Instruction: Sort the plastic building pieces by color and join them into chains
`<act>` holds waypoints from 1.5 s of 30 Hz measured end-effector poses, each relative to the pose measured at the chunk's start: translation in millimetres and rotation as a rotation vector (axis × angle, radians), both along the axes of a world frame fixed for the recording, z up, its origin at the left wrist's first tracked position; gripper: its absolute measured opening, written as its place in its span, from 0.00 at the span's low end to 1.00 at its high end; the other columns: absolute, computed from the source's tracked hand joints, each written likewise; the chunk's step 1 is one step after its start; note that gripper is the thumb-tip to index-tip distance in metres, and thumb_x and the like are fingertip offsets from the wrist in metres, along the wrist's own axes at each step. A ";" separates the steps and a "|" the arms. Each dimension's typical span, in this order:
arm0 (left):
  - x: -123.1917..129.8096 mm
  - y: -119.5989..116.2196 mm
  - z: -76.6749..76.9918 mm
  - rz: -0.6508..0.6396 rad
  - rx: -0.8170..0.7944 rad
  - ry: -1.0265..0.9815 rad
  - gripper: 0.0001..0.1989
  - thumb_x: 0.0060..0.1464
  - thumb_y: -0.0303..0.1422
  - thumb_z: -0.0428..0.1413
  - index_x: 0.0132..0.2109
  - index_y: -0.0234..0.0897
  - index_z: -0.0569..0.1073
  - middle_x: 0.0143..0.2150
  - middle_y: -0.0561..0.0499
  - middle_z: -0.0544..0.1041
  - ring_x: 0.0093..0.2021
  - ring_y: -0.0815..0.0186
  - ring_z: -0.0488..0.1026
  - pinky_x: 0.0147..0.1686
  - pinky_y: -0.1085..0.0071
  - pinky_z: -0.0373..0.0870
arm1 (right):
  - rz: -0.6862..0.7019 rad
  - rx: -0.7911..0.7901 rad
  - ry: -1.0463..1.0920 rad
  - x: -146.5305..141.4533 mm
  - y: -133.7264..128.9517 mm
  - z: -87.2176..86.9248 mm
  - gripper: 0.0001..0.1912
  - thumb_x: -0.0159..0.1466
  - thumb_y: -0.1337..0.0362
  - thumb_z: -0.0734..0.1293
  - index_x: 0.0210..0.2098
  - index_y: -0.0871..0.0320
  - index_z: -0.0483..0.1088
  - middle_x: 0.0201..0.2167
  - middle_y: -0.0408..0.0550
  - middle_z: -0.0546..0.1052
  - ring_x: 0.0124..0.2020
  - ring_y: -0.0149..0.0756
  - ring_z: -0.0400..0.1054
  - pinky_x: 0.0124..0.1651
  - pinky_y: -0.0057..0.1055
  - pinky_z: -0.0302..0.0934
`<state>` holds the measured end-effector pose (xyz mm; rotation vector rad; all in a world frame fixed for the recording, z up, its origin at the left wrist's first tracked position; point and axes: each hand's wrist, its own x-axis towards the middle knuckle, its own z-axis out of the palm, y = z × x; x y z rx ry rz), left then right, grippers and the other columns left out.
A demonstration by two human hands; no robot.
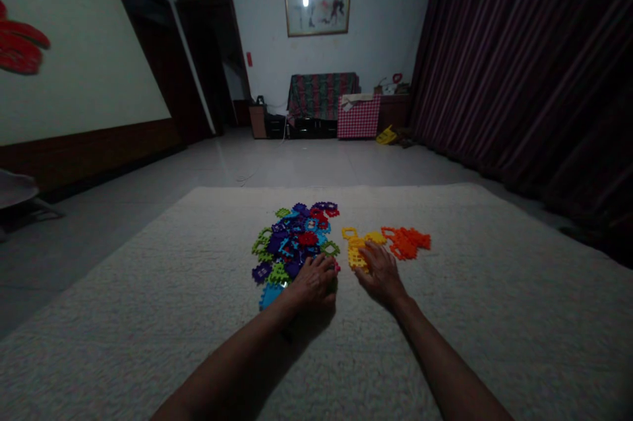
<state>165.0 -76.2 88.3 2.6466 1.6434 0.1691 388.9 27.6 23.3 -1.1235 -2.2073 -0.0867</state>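
A mixed pile of purple, blue, green and red plastic pieces [291, 236] lies on a pale mat [198, 342]. At its lower right edge is my left hand [315, 282], fingers curled over a few pieces; what it holds, if anything, is hidden. My right hand [380, 272] rests on the yellow pieces [357, 253], its fingers spread somewhat apart over them. Just right of the yellow ones sits a heap of orange pieces [408, 243]. A light blue piece [270, 295] lies beside my left wrist.
Beyond the mat, the tiled floor [306, 163] reaches a low cabinet under a striped cloth [321, 94]. A checkered cloth [359, 119] hangs beside it. Dark curtains [499, 58] line the right side. A yellow object [386, 136] lies on the floor at the back.
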 end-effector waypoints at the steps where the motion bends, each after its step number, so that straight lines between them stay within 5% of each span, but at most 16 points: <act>1: -2.7 -0.3 2.1 0.019 -0.013 0.018 0.21 0.53 0.39 0.56 0.54 0.38 0.71 0.66 0.41 0.62 0.64 0.48 0.57 0.58 0.49 0.60 | 0.002 0.003 0.001 0.1 0.6 -0.8 0.23 0.62 0.55 0.65 0.54 0.56 0.68 0.61 0.58 0.67 0.63 0.50 0.57 0.61 0.50 0.52; 7: -4.0 2.7 11.4 0.104 -0.006 0.010 0.16 0.55 0.29 0.54 0.51 0.41 0.72 0.64 0.44 0.65 0.64 0.50 0.57 0.56 0.52 0.62 | 0.011 -0.004 0.014 -0.7 -1.6 4.6 0.22 0.61 0.57 0.65 0.54 0.56 0.69 0.61 0.59 0.67 0.62 0.51 0.58 0.60 0.51 0.53; 14: -0.3 21.7 -9.9 0.069 0.097 -0.077 0.14 0.63 0.33 0.49 0.53 0.43 0.72 0.61 0.45 0.68 0.60 0.55 0.61 0.53 0.55 0.63 | 0.026 -0.016 0.023 -0.7 -3.8 8.0 0.22 0.61 0.57 0.66 0.53 0.58 0.69 0.61 0.60 0.66 0.62 0.51 0.58 0.60 0.50 0.54; 21: -6.9 19.1 -12.0 0.254 0.124 -0.123 0.17 0.64 0.35 0.47 0.57 0.44 0.71 0.61 0.43 0.68 0.62 0.52 0.60 0.57 0.49 0.61 | 0.027 -0.024 0.043 -1.4 -5.1 8.7 0.22 0.61 0.58 0.65 0.53 0.58 0.69 0.61 0.60 0.67 0.61 0.51 0.59 0.60 0.50 0.54; 27: -2.6 -11.0 -17.0 0.076 0.170 -0.128 0.14 0.62 0.35 0.49 0.51 0.39 0.73 0.58 0.43 0.70 0.61 0.54 0.61 0.59 0.53 0.60 | 0.028 -0.014 0.042 -0.9 -5.5 8.4 0.22 0.61 0.58 0.64 0.53 0.58 0.69 0.59 0.59 0.68 0.61 0.51 0.59 0.60 0.50 0.53; 32: -26.0 -8.7 -18.6 0.112 0.222 -0.124 0.13 0.63 0.34 0.47 0.42 0.37 0.76 0.50 0.43 0.74 0.56 0.55 0.66 0.57 0.54 0.63 | 0.029 -0.030 0.042 -0.8 -5.3 7.6 0.22 0.60 0.59 0.65 0.54 0.58 0.69 0.59 0.59 0.69 0.61 0.50 0.60 0.60 0.49 0.53; 35: -22.3 10.8 -16.4 0.144 0.248 -0.224 0.12 0.62 0.32 0.48 0.43 0.38 0.76 0.53 0.42 0.74 0.55 0.56 0.68 0.56 0.54 0.66 | 0.028 -0.041 0.054 -1.2 -7.5 10.2 0.22 0.60 0.60 0.65 0.53 0.58 0.69 0.59 0.59 0.69 0.61 0.50 0.60 0.60 0.50 0.53; 40: 34.1 76.7 -13.6 0.170 0.256 -0.501 0.17 0.62 0.29 0.46 0.54 0.39 0.73 0.55 0.43 0.74 0.56 0.60 0.71 0.57 0.58 0.69 | 0.040 -0.051 0.066 -0.2 -10.3 14.7 0.22 0.60 0.61 0.65 0.53 0.56 0.69 0.59 0.58 0.69 0.61 0.50 0.60 0.61 0.51 0.52; 45: 78.0 146.8 -12.6 0.430 0.185 -0.542 0.19 0.61 0.31 0.47 0.57 0.36 0.70 0.58 0.39 0.73 0.61 0.57 0.68 0.61 0.55 0.65 | 0.036 -0.110 0.069 0.7 -11.1 15.5 0.26 0.55 0.66 0.66 0.54 0.57 0.68 0.59 0.59 0.68 0.62 0.52 0.59 0.63 0.54 0.50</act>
